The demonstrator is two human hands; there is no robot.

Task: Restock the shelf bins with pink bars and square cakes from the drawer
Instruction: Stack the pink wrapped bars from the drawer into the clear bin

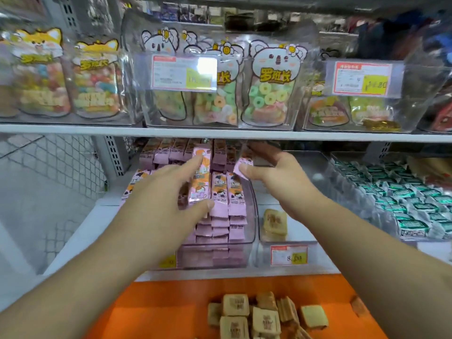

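A clear bin (pixel 254 223) on the lower shelf is packed with rows of pink bars (pixel 227 192). Over it, my left hand (pixel 163 192) holds one pink bar (pixel 202 174) between outstretched fingers and thumb. My right hand (pixel 276 172) reaches in from the right and pinches another pink bar (pixel 241 167) by its end, thumb below and fingers above. The neighbouring clear bin (pixel 259 255) holds a single square cake (pixel 275 221). Below the shelf, the orange drawer (pixel 166 304) carries a pile of square cakes (pixel 247 316).
A bin of green-wrapped sweets (pixel 403 206) stands to the right. The upper shelf (pixel 73 129) carries bins of gummy bags (pixel 266 94) and overhangs the hands. Price tags (pixel 288 255) hang on the bin fronts. Wire mesh (pixel 56 165) closes the left side.
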